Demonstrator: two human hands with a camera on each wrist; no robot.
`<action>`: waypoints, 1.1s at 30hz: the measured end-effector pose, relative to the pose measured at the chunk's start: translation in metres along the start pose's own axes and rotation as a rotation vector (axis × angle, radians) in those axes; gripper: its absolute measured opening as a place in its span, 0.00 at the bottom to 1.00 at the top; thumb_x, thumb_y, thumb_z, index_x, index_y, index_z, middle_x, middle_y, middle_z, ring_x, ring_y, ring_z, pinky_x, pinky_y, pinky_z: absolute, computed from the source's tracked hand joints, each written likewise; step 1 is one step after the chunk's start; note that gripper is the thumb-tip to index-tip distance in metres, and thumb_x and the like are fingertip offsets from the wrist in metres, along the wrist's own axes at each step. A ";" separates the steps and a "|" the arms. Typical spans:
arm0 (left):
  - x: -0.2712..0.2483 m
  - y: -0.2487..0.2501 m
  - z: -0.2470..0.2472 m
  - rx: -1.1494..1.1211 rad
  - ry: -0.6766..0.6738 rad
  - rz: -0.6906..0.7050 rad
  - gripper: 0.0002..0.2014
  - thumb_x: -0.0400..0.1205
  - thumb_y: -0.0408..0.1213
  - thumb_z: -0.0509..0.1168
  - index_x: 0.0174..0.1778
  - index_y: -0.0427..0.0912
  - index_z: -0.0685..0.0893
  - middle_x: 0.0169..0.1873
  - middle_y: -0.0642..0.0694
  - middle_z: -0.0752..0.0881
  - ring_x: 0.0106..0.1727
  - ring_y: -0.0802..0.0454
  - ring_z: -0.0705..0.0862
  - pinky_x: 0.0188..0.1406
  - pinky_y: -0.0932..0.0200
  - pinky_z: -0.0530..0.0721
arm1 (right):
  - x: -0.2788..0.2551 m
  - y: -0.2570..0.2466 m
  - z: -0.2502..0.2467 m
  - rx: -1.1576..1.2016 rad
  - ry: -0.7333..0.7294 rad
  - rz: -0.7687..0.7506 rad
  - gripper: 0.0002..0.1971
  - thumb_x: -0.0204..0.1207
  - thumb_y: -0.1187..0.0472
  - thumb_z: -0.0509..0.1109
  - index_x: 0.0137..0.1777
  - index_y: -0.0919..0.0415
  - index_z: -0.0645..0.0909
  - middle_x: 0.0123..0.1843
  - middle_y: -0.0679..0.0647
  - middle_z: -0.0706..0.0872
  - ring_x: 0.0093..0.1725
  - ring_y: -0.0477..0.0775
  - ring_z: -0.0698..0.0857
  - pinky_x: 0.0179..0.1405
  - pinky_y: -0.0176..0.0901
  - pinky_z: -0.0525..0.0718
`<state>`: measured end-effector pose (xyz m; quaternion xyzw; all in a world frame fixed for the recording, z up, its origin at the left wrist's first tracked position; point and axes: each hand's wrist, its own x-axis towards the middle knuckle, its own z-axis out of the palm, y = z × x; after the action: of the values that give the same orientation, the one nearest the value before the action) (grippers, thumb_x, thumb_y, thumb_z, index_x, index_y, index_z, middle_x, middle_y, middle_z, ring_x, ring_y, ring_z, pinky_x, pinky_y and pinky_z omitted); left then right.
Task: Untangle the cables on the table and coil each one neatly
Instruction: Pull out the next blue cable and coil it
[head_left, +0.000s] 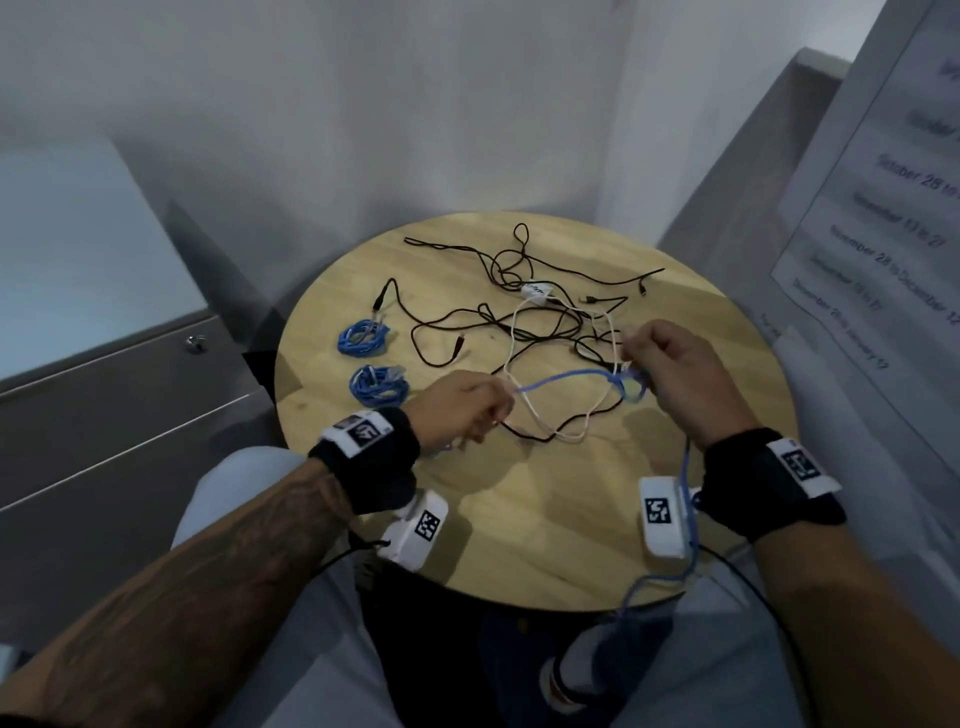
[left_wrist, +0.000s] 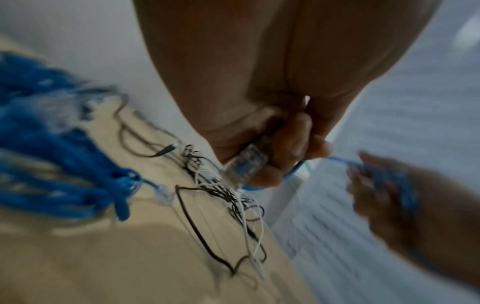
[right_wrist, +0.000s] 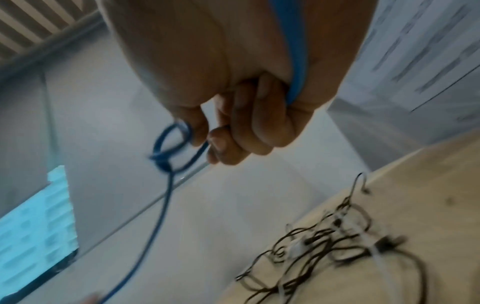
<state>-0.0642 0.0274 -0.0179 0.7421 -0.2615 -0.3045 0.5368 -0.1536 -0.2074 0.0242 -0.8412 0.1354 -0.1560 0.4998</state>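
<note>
The round surface (head_left: 519, 519) carries a tangle (head_left: 524, 312) of black and white cables at centre and far right. Two blue coils (head_left: 370, 364) lie finished at the left. I hold a third blue cable (head_left: 566, 375) stretched above the near side. My left hand (head_left: 462, 410) has its fingers (left_wrist: 293, 142) curled round the clear plug end. My right hand (head_left: 675, 374) pinches a small knotted loop (right_wrist: 172, 148). Judged step: clearing this knot. Next I must loosen the loop, then wind the slack hanging off the near edge.
</note>
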 end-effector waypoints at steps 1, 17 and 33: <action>0.001 -0.002 -0.010 -0.186 0.047 -0.048 0.19 0.88 0.38 0.55 0.29 0.43 0.74 0.23 0.47 0.66 0.25 0.51 0.65 0.24 0.60 0.65 | 0.005 0.008 -0.010 -0.004 0.000 0.023 0.15 0.85 0.54 0.69 0.38 0.60 0.79 0.24 0.40 0.76 0.24 0.38 0.71 0.29 0.37 0.67; 0.021 -0.003 -0.046 -1.266 0.305 0.108 0.12 0.89 0.34 0.53 0.49 0.34 0.81 0.34 0.48 0.85 0.39 0.54 0.87 0.54 0.56 0.88 | -0.024 0.047 0.053 -0.369 -0.470 0.052 0.24 0.86 0.42 0.63 0.33 0.58 0.80 0.29 0.51 0.83 0.29 0.48 0.81 0.35 0.48 0.79; 0.016 -0.003 0.017 -0.421 -0.099 0.032 0.20 0.90 0.35 0.48 0.46 0.30 0.83 0.30 0.43 0.77 0.33 0.49 0.78 0.42 0.56 0.77 | 0.006 0.016 0.045 -0.035 -0.015 -0.165 0.07 0.85 0.61 0.69 0.46 0.55 0.86 0.39 0.48 0.86 0.40 0.42 0.81 0.43 0.41 0.78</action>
<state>-0.0655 0.0062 -0.0274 0.5935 -0.2298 -0.3800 0.6713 -0.1318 -0.1815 -0.0098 -0.8591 0.0643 -0.1880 0.4716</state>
